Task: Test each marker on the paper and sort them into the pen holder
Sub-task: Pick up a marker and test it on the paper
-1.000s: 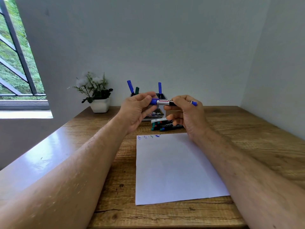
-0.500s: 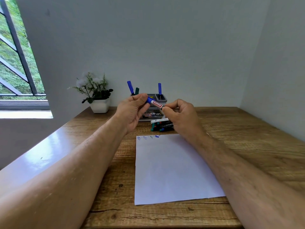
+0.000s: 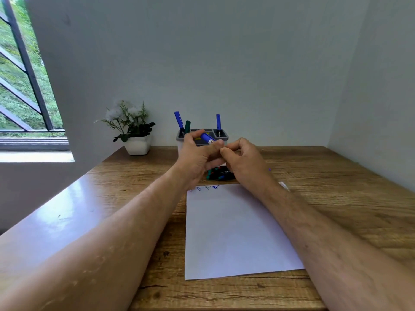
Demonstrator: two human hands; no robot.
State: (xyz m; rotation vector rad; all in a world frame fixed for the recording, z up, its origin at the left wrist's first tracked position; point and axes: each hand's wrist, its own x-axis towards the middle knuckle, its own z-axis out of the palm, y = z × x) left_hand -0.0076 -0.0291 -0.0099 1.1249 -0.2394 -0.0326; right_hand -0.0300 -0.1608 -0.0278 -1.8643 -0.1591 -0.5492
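A blue marker [image 3: 207, 138] is held above the table in front of the grey pen holder [image 3: 225, 137], tilted with its blue end up and to the left. My left hand [image 3: 197, 157] grips its upper part. My right hand [image 3: 243, 162] meets it fingertip to fingertip and pinches the lower end, which the fingers hide. The holder has two blue markers [image 3: 178, 120] and a green marker [image 3: 187, 125] standing in it. Several loose markers [image 3: 219, 173] lie in a pile below my hands. The white paper [image 3: 235, 232] carries small scribbles [image 3: 206, 187] along its top left edge.
A white pot with a plant [image 3: 135, 140] stands at the back left of the wooden table [image 3: 336, 198]. Walls close in behind and on the right, and a barred window [image 3: 22, 86] is on the left. A small white object [image 3: 284, 185] lies by my right wrist.
The marker turned from level to pointing up and away to the left. My hands drew together until the fingertips touch, and more of the marker is hidden in them.
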